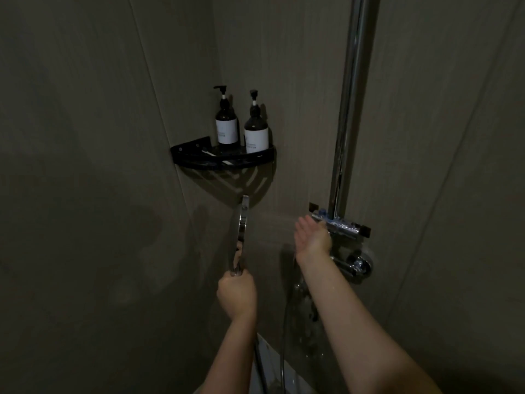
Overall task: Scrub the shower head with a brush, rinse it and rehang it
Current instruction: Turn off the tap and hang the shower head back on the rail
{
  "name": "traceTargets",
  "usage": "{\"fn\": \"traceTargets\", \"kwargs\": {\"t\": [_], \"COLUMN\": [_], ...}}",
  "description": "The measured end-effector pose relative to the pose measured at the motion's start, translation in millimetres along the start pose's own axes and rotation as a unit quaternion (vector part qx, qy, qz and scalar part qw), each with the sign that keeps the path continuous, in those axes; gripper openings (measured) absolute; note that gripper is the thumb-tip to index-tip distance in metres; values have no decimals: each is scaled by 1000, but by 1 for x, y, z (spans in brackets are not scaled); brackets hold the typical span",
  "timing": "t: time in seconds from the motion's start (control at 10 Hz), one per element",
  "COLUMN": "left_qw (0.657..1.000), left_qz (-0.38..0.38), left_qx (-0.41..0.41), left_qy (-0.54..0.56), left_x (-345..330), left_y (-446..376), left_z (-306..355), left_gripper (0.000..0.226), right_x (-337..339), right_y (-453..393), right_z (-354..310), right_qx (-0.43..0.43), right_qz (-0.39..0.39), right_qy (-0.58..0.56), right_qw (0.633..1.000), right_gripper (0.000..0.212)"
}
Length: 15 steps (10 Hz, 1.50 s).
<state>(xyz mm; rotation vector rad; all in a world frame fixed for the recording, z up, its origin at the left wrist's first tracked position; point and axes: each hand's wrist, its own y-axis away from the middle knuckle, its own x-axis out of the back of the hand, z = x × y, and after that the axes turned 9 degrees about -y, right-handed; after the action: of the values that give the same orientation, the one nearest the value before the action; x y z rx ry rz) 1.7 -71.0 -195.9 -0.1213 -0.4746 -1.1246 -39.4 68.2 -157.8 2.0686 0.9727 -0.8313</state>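
My left hand [236, 294] has its grip closed round the handle of the shower head [241, 231], which I hold upright in the middle of the view, edge-on to me, its face turned toward three o'clock. From there a faint spray seems to run across toward my right hand [312, 237], though in this dim light I cannot be sure. I keep the head low and aimed sideways, I judge, so the water goes to the wall and my palm and not back at me.

My right hand is open, fingers straight, palm up, at the left end of the mixer bar [339, 224], just at three o'clock from the head. It touches or nearly touches that end; I cannot tell which. It may be testing the flow or reaching for the tap, so this looks like the rinse step, with rehanging not yet done.

The hose [282, 351] hangs down at six o'clock between my forearms. The riser pipe [350, 109] climbs from the bar toward one o'clock. At eleven o'clock of the head, in the corner, a black shelf [227, 160] carries two pump bottles [226, 123], side by side, well clear of the spray. I see no brush
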Motion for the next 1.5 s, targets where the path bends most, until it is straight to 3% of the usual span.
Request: {"fn": "traceTargets", "kwargs": {"t": [0.2,0.4,0.5,0.6,0.7,0.9,1.0,1.1,1.2,1.3,1.4,1.5], "left_qw": [1000,1000,1000,1000,1000,1000,999,998,998,996,994,988], "left_qz": [12,18,17,21,20,20,28,26,2,-3,-2,-2], "left_qx": [-12,-12,-13,-15,-16,-21,-28,-45,-59,-80,-103,-140], "left_qy": [0,4,-1,-1,4,6,17,35,38,39,43,65], "left_x": [-1,-2,-4,-7,-9,-13,-7,4,11,11,8,8], "left_y": [0,-1,-2,-3,-3,-2,-2,-8,-14,-11,-7,-8], "left_z": [5,12,13,14,14,16,22,31,38,40,43,52], "left_gripper": [22,21,22,22,22,22,21,17,19,19,25,29], "right_x": [15,56,77,96,99,99,101,96,71,38,17,15], "right_y": [-11,-29,-25,-28,-29,-31,-29,-28,-18,6,21,27], "right_z": [5,24,36,41,36,38,46,46,45,46,47,47], "right_qx": [-16,-42,-124,-96,-77,-46,-16,-34,-96,-138,-88,-87], "right_qz": [-13,24,-30,-76,-81,-73,-81,-67,-160,-311,-377,-387], "right_qy": [-13,249,457,634,675,713,771,779,749,663,673,678], "right_qw": [1000,967,880,764,729,696,631,622,636,667,630,619], "right_gripper": [54,43,33,29,16,30,34,32,15,36,30,14]}}
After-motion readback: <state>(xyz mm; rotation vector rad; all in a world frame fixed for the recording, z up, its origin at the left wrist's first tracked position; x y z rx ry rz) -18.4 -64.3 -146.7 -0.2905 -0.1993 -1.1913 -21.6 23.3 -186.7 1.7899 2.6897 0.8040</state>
